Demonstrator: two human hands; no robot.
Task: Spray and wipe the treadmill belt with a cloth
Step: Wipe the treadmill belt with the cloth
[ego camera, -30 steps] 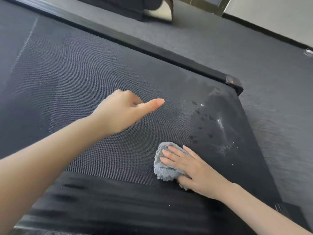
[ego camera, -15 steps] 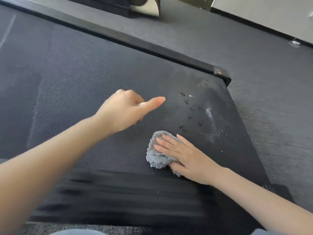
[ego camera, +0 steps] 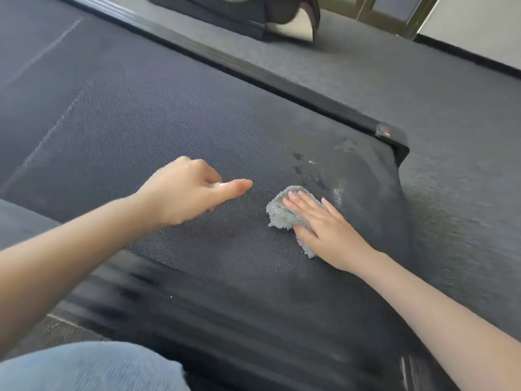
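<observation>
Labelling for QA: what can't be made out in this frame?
Head view:
- left hand: curled fingers hide its palm; contents unclear.
- cloth: partly covered by the right hand.
- treadmill belt: near end smeared by motion blur.
- Round mark on the rail end cap: too small to identify.
- Spray bottle: out of frame.

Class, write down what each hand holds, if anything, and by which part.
The right hand presses flat on top of the cloth, pinning it to the belt; no grip. The left hand, fingers curled, shows nothing held.
</observation>
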